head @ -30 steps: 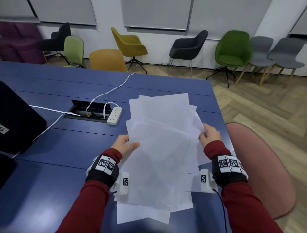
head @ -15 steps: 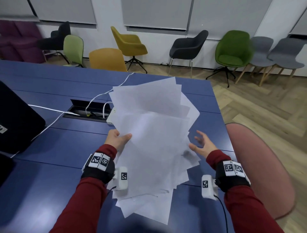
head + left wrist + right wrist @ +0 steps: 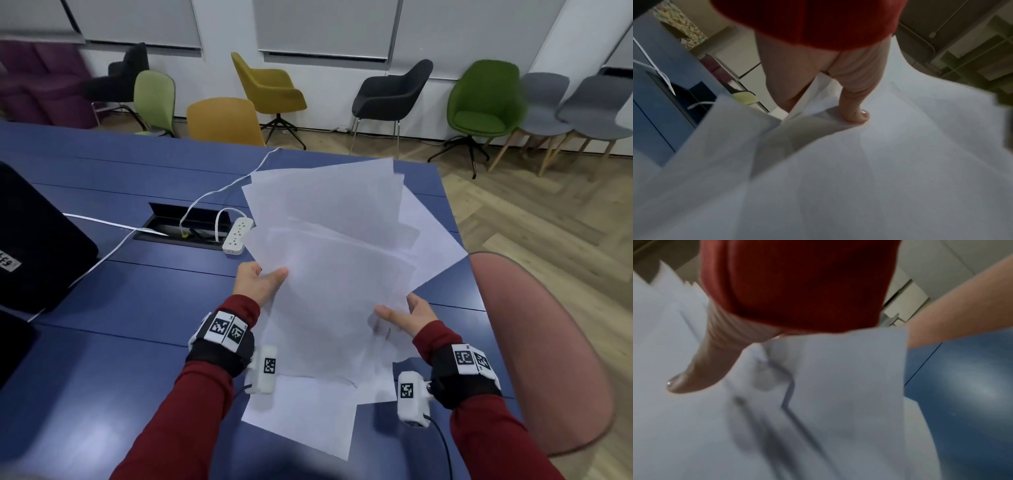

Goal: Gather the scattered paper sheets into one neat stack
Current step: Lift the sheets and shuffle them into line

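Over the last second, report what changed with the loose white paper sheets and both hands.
The right hand let go of the loose white paper sheets' right edge, opened, then took hold again lower down, thumb on top. The sheets swung up and fanned away from the person. The left hand kept its grip on their left edge. The white power strip and blue table stayed put.

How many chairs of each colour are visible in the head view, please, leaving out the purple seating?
Black chairs: 2
Grey chairs: 2
Green chairs: 2
Mustard chair: 1
Orange chair: 1
Pink chair: 1
Total: 9
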The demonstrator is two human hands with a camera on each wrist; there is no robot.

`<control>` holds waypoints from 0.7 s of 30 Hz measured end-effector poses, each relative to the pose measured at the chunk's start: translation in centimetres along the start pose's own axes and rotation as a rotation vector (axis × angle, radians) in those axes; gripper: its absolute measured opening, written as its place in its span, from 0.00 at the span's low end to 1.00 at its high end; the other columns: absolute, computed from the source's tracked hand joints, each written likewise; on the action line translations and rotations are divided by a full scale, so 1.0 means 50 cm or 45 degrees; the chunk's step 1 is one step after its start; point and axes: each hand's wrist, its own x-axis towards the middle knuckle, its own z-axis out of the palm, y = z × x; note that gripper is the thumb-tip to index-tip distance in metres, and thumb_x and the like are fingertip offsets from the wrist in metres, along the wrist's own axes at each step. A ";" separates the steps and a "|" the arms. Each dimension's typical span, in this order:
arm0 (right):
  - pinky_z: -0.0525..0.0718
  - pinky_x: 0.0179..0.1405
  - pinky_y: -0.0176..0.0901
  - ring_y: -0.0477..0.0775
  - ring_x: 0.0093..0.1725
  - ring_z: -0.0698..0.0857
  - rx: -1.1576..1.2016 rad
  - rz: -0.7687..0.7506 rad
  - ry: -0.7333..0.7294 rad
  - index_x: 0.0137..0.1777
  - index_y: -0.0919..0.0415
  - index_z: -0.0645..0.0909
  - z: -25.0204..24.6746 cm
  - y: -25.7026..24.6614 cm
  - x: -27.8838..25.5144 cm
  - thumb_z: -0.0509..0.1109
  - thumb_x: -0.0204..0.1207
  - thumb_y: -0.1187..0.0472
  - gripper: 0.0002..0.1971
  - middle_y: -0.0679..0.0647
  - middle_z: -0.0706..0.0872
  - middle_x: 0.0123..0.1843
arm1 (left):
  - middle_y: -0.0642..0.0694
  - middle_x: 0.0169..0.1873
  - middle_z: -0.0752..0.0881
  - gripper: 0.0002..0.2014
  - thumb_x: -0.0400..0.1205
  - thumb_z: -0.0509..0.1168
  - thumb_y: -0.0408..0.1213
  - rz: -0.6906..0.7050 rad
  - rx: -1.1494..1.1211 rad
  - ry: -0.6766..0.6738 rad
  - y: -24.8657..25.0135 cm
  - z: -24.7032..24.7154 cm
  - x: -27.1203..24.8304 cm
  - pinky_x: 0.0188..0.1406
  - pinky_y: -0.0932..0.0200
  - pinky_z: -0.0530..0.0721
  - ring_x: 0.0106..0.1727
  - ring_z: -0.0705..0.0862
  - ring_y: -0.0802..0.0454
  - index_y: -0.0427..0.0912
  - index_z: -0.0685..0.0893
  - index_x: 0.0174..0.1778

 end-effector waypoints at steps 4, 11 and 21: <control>0.69 0.36 0.37 0.45 0.32 0.65 0.030 -0.023 0.340 0.34 0.52 0.63 0.021 -0.022 0.011 0.79 0.65 0.50 0.23 0.46 0.62 0.31 | 0.54 0.27 0.83 0.09 0.74 0.73 0.26 0.087 -0.147 -0.003 0.031 0.028 -0.019 0.26 0.79 0.78 0.22 0.82 0.70 0.41 0.82 0.31; 0.67 0.24 0.29 0.38 0.17 0.62 0.146 -0.225 0.575 0.24 0.53 0.58 0.004 -0.108 -0.010 0.81 0.65 0.59 0.29 0.45 0.61 0.21 | 0.49 0.43 0.83 0.37 0.64 0.80 0.52 0.032 -0.022 -0.016 0.068 0.030 -0.017 0.62 0.54 0.82 0.49 0.82 0.57 0.30 0.76 0.58; 0.77 0.68 0.45 0.57 0.60 0.84 0.147 0.145 0.436 0.66 0.69 0.75 -0.013 -0.064 -0.009 0.84 0.40 0.37 0.55 0.60 0.86 0.59 | 0.50 0.39 0.86 0.20 0.63 0.82 0.44 -0.155 -0.079 -0.097 0.018 0.091 -0.021 0.35 0.79 0.78 0.44 0.85 0.53 0.40 0.82 0.43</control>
